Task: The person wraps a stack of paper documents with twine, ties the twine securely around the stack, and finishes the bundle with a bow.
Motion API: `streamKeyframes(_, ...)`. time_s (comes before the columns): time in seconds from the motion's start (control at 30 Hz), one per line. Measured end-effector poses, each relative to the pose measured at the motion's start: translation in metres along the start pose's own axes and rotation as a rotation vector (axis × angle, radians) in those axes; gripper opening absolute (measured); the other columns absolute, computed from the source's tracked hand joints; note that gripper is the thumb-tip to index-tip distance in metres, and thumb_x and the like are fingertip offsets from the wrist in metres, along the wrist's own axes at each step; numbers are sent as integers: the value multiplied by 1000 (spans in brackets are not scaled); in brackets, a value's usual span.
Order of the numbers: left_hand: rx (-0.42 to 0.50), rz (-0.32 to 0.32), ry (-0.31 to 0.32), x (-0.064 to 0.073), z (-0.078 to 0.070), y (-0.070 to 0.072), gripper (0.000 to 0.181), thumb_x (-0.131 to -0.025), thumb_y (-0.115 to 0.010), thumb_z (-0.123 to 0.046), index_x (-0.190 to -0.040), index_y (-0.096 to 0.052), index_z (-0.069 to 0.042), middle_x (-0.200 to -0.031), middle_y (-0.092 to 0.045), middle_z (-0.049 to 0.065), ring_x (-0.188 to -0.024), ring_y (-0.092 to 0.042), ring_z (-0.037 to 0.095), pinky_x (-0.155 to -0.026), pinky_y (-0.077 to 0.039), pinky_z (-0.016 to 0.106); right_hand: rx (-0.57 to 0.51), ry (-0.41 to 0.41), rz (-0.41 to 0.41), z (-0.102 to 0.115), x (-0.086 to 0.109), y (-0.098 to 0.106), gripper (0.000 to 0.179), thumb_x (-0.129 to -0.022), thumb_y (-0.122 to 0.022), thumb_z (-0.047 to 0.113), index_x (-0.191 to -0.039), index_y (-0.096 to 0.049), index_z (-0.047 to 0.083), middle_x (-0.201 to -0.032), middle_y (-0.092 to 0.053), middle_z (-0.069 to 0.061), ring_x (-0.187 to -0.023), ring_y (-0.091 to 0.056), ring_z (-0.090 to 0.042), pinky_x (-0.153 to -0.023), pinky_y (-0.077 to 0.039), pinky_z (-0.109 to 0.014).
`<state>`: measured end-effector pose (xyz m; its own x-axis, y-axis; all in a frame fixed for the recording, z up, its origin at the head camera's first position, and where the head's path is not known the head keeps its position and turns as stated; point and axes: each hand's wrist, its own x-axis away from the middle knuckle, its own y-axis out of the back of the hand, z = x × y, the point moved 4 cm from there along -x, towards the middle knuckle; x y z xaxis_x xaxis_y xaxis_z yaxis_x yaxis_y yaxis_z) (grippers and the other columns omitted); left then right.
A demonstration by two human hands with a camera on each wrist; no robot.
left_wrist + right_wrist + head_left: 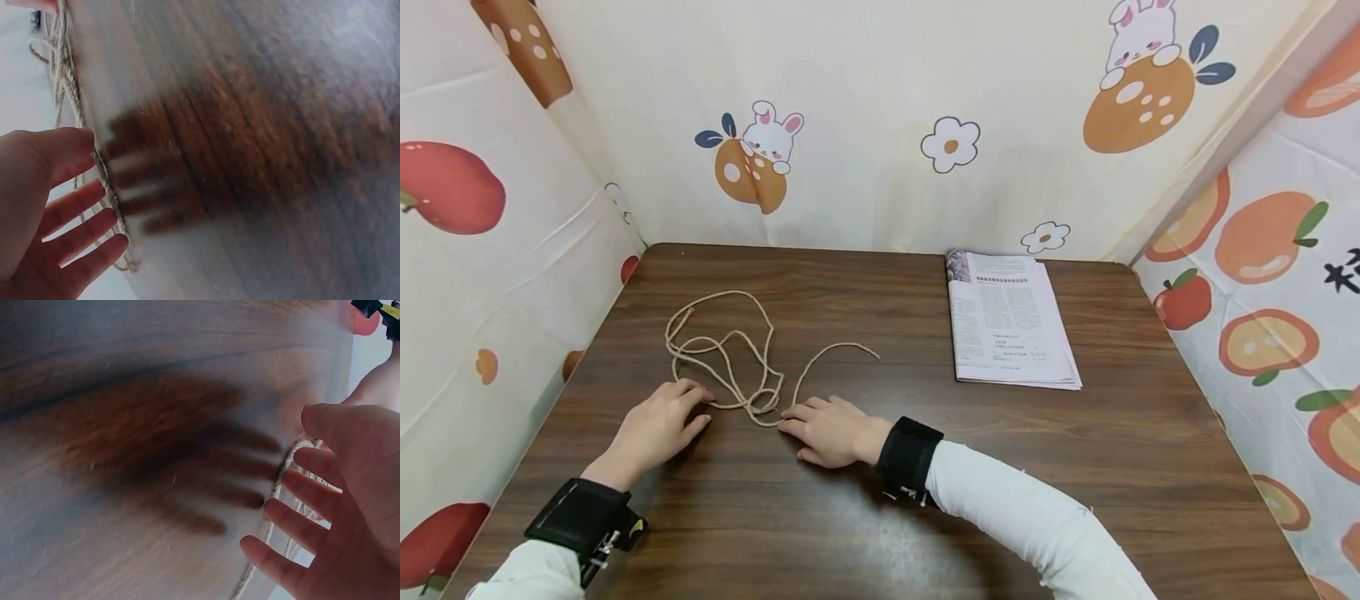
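A thin beige rope (749, 403) lies in loose, crossing loops on the table, with one free end curving off to the right. My left hand (655, 423) is at the lower left of the loops, fingertips right at the rope. In the left wrist view, the fingers of that hand (31, 206) are extended and slightly spread beside the strands. The right hand (835, 432) lies palm down, its fingertips at the strand near the free end. Seen from the right wrist, this hand (350, 506) has straight, spread fingers along the rope (245, 579).
A folded printed paper (1011, 321), like a magazine or newspaper, lies at the back right of the brown wooden table (880, 542). Patterned cloth (865, 100) with rabbits and fruit hangs behind the table and on both sides. Black bands (910, 454) wrap both wrists.
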<state>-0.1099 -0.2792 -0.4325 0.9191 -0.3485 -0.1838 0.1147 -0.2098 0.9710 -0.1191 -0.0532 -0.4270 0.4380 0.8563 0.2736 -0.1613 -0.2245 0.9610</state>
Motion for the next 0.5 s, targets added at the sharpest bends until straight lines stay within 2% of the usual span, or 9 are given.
streamKeyframes(0.2,2,24,20,-2,2,-1,20,-75,-73,-13,-93,-66,-8,-92,-59,8,-86,-57,29,-67,-48,44,-17,-33,-37,-17,12,-6,47,-93,-49,38,-137,-43,21,-138,-42,4,-124,-42,-16,-96,-40,-36)
streamKeyframes(0.33,-4,37,42,-3,6,-1,16,-74,-74,-12,-86,-65,-10,-86,-57,4,-82,-55,26,-63,-47,42,-32,-58,-59,-31,27,-11,45,-93,-51,37,-134,-47,20,-134,-45,2,-121,-44,-17,-93,-41,-37)
streamKeyframes(0.5,-14,35,39,-4,7,-1,15,-73,-75,-12,-80,-62,-13,-81,-55,2,-78,-54,25,-60,-46,40,-50,-70,-90,-43,47,-15,42,-92,-52,36,-130,-51,18,-129,-49,0,-118,-47,-19,-92,-42,-37)
